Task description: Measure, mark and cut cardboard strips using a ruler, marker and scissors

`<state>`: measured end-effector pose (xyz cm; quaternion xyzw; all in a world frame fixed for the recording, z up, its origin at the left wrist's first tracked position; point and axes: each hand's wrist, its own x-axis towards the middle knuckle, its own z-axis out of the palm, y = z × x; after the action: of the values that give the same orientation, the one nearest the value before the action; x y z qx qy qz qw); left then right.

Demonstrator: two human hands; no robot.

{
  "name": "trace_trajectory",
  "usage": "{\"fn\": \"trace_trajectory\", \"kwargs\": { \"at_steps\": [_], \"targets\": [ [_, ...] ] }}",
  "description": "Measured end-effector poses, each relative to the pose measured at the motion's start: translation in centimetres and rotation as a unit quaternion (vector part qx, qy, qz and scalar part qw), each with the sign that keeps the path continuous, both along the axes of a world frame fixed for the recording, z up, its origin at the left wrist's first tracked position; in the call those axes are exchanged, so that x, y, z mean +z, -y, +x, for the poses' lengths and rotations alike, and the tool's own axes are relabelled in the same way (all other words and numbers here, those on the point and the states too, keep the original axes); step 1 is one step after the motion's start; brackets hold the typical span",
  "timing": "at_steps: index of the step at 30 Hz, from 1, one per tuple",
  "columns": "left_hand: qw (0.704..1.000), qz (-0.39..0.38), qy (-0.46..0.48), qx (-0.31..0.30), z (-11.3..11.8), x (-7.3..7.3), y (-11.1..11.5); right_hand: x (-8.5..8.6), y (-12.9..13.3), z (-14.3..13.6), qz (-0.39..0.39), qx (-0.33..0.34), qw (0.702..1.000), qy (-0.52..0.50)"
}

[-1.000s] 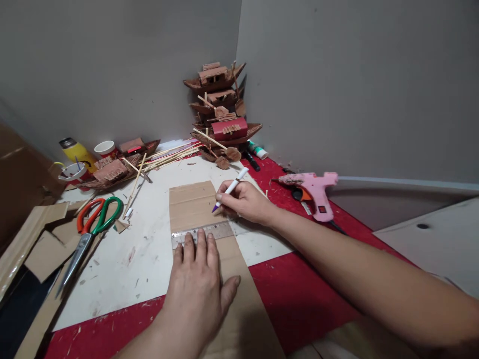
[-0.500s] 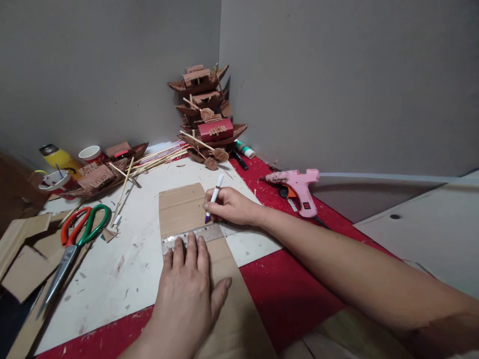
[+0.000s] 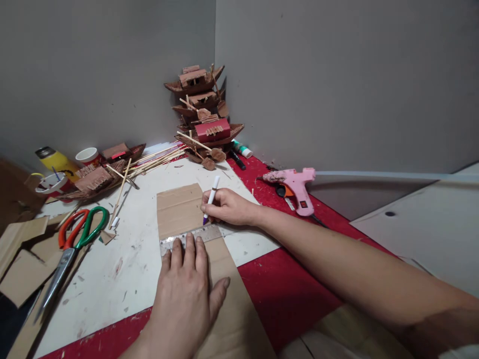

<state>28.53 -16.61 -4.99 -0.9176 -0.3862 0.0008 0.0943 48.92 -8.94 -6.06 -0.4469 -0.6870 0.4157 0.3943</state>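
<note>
My left hand (image 3: 187,284) lies flat with its fingers stretched out, pressing a metal ruler (image 3: 211,232) down onto a long piece of cardboard (image 3: 179,207). The ruler lies crosswise over the cardboard. In my right hand (image 3: 228,207) a white marker pen (image 3: 213,193) is gripped between the fingers. Its purple tip points down at the ruler's far edge, near the right side of the cardboard. Whether the tip touches the surface is hard to tell. The cardboard rests on a white board (image 3: 112,279) on a red tabletop (image 3: 288,279).
Scissors (image 3: 73,249) with orange and green handles lie at left beside cardboard scraps (image 3: 28,271). A pink glue gun (image 3: 295,187) is at right. Several model boats (image 3: 213,130) are stacked in the corner, near thin sticks (image 3: 159,162). A yellow bottle (image 3: 56,160) and cups (image 3: 88,155) stand back left.
The pen tip has shifted slightly left along the ruler's edge, and the pen stands a little more upright. My left hand and the ruler stay put; the whole view has shifted slightly.
</note>
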Motion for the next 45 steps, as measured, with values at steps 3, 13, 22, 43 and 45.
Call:
{"fn": "trace_trajectory", "kwargs": {
  "at_steps": [3,13,22,43,45],
  "targets": [
    [1.0,-0.009,-0.006,0.003,0.1,0.0,0.0,0.0,0.0,0.0,0.002,0.0,1.0,0.004],
    [1.0,0.006,-0.002,-0.007,0.1,0.0,-0.1,0.3,0.1,-0.1,0.001,0.001,1.0,0.0],
    [0.999,0.038,0.004,-0.016,0.1,-0.2,-0.1,0.1,0.1,0.0,0.012,-0.018,1.0,-0.001],
    [1.0,0.026,-0.009,-0.012,-0.4,0.5,0.8,3.4,0.9,-0.3,0.033,-0.143,0.974,-0.172],
    [0.999,0.03,-0.01,-0.014,-0.6,0.6,1.1,3.7,1.3,-0.4,0.026,-0.142,0.973,-0.178]
  ]
}}
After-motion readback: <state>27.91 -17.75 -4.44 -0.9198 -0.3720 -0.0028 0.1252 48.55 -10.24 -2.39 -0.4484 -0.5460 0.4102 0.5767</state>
